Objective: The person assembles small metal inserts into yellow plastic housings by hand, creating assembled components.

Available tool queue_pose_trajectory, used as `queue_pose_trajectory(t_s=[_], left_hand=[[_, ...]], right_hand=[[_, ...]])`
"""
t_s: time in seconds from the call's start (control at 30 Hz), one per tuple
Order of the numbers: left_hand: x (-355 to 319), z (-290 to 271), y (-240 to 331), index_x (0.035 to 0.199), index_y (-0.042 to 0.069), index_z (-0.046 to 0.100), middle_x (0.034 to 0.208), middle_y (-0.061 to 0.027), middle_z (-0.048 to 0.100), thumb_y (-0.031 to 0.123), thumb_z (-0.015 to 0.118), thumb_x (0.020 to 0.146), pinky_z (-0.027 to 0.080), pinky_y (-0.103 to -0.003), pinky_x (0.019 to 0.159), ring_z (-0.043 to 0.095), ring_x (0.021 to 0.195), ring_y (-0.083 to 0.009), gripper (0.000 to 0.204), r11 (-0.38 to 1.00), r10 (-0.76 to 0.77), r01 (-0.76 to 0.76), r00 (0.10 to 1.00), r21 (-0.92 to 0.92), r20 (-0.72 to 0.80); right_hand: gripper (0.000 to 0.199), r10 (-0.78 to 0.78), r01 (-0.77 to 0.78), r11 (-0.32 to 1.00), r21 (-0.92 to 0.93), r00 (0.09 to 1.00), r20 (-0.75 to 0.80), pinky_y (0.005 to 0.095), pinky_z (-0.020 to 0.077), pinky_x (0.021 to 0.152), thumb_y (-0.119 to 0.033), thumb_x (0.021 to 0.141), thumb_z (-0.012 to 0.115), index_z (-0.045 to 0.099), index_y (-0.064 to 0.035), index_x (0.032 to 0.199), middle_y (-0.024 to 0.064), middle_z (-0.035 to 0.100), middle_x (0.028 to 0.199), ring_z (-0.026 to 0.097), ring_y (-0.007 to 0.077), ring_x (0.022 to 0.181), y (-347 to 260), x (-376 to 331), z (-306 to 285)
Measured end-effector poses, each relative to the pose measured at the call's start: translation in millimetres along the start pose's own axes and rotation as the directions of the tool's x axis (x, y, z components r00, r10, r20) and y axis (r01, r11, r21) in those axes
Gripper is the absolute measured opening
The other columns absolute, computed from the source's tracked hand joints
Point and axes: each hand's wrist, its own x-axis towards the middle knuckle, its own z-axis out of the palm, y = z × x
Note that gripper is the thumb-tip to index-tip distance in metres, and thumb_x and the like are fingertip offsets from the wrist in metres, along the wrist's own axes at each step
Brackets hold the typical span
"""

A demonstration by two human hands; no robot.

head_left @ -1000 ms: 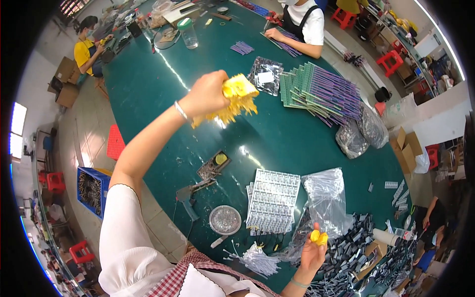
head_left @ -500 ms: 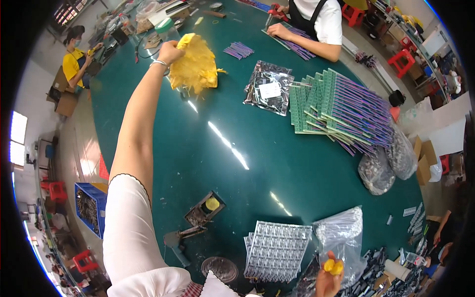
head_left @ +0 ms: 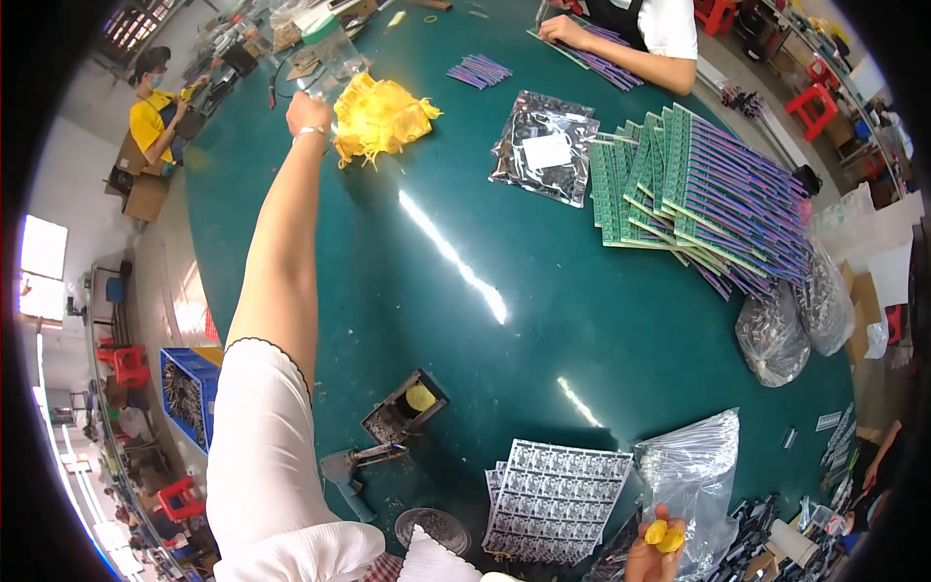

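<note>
Yellow bundle (head_left: 380, 118) just beside L hand (head_left: 308, 113) fingers (touching?).

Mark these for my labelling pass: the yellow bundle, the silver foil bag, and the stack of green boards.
yellow bundle (head_left: 380, 118), head view, middle of the heap
silver foil bag (head_left: 543, 150), head view, its white label
stack of green boards (head_left: 679, 184), head view, top boards

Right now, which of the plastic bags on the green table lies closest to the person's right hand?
The clear crinkled plastic bag at the table's near edge, just above the right hand. The two grey-filled bags sit farther away, beside the green board stacks.
</note>
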Motion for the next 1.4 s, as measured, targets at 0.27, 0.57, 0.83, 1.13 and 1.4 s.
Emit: queue_pose_trajectory(t_s=[0.27,0.57,0.83,1.13,1.4], left_hand=[[-123.3,-97.2,-33.3,0.075,0.008,0.071,0.075,-0.0175,0.065,0.037,0.053,0.08,0.048,-0.038,0.076,0.063,0.079,-0.0335,0.034,0.952,0.286,-0.296,0.782,-0.073,0.554],[-369.8,-346.3,-77.4,0.1,0.005,0.065,0.098,-0.0108,0.065,-0.014,0.044,0.073,0.047,-0.029,0.078,0.062,0.09,-0.021,0.039,0.837,0.546,-0.282,0.464,-0.468,0.698],[-579.5,-441.5,-34.7,0.095,0.006,0.064,0.086,-0.0143,0.064,0.006,0.059,0.081,0.049,-0.037,0.063,0.062,0.074,-0.0309,0.015,0.666,0.742,-0.196,0.272,-0.72,0.613],[-637.9,-391.9,-48.5,0.092,0.01,0.057,0.078,-0.0141,0.064,0.014,0.06,0.081,0.046,-0.045,0.058,0.061,0.069,-0.0359,0.012,0.75,0.661,-0.434,0.487,-0.499,0.57],[-660.9,-355.9,-60.2,0.082,0.008,0.051,0.07,-0.0154,0.062,0.016,0.053,0.083,0.047,-0.046,0.055,0.06,0.061,-0.0369,0.008,0.607,0.779,-0.701,0.432,-0.375,0.454]], right_hand=[[0.063,-0.202,0.198,0.977,-0.075,0.979,-0.037,0.0394,0.039,0.093,-0.021,0.069,0.071,0.045,0.0003,0.122,0.0266,0.044,0.126,0.045,0.0314,0.118,-17.4,-53.0,3.0],[0.053,-0.211,0.185,0.937,0.295,0.976,0.058,0.0307,0.048,0.087,-0.006,0.074,0.07,0.04,-0.0051,0.118,0.0138,0.035,0.131,0.042,0.0264,0.108,-65.9,-164.7,18.8],[0.053,-0.245,0.242,0.939,0.243,0.969,-0.02,0.0354,0.0516,0.087,-0.014,0.076,0.069,0.04,0.0045,0.116,0.0208,0.041,0.123,0.051,0.0356,0.11,-57.3,-250.5,-22.6],[0.055,-0.294,0.235,0.9,0.368,0.949,0.113,0.033,0.0548,0.079,-0.019,0.073,0.073,0.042,0.0039,0.113,0.0195,0.043,0.116,0.052,0.0359,0.103,-21.4,-287.2,-83.2],[0.054,-0.311,0.274,0.896,0.349,0.949,0.055,0.0314,0.056,0.076,-0.021,0.072,0.074,0.043,0.0029,0.11,0.0182,0.043,0.113,0.052,0.0338,0.1,19.1,-321.4,-162.1]])
